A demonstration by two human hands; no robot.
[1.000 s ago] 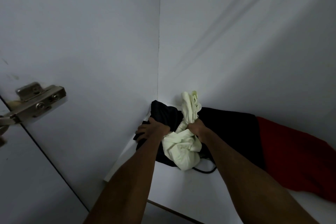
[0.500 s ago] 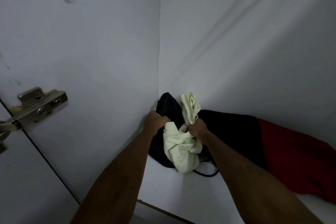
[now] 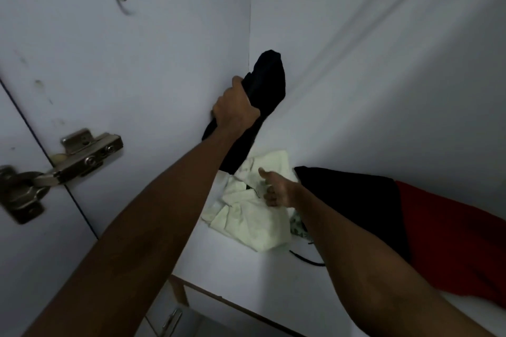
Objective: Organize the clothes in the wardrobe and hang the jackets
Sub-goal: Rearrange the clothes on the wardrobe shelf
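A dark navy bunched cloth garment point(image 3: 267, 96) hangs lifted in the wardrobe's back left corner, its lower end dangling over a crumpled pale green fabric garment point(image 3: 247, 213) on the white wardrobe shelf point(image 3: 246, 279). The left arm stretches up and forward; the left hand point(image 3: 235, 109) grips the dark garment in a closed fist. The right arm reaches forward lower down; the right hand point(image 3: 275, 189), fingers curled and thumb raised, rests on the pale garment, though whether it pinches the fabric is unclear. Beside it lie a folded black cloth point(image 3: 353, 200) and a red cloth point(image 3: 451, 241).
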